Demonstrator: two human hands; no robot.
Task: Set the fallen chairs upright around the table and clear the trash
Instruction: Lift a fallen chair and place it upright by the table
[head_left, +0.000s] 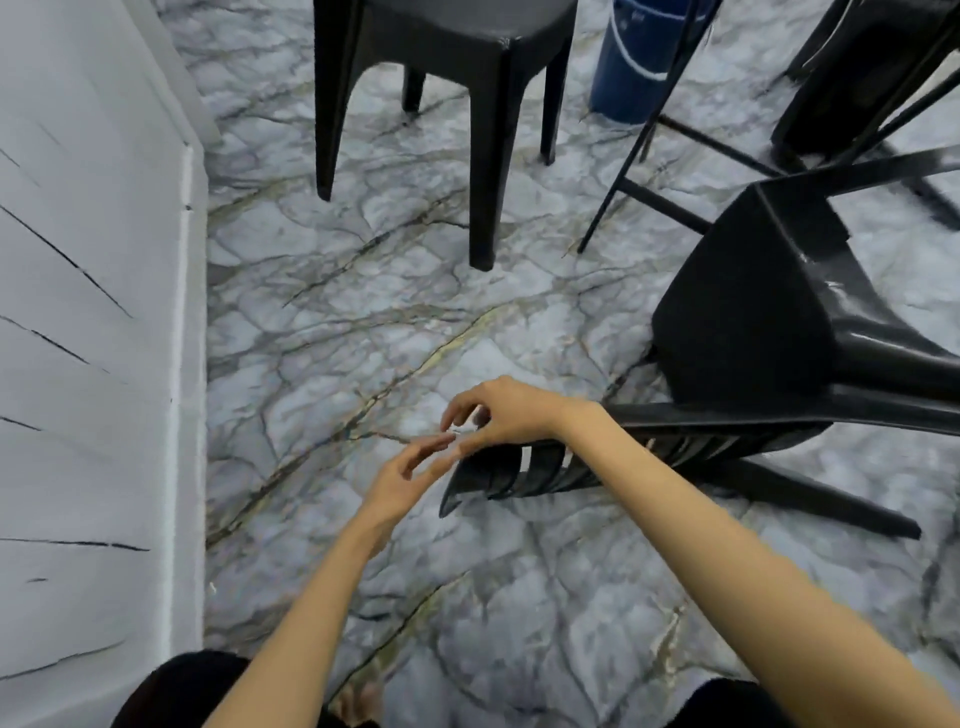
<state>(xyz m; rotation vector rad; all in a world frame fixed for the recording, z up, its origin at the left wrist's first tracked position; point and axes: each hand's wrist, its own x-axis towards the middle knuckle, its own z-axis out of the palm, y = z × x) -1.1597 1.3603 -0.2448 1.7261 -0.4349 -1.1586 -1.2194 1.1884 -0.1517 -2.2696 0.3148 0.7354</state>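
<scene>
Lying on side on floor, fallen chair: legs off right, backrest top pointing left. Right hand nearer, fingers curled over backrest edge, grip unclear; left hand spread, just beside edge.

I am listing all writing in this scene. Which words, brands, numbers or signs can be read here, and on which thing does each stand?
No text can be read here.
On the blue drum: white curved marks and faint small print near its top, too blurred to read.
On the fallen black plastic chair and the upright black plastic chair: no label visible.
</scene>
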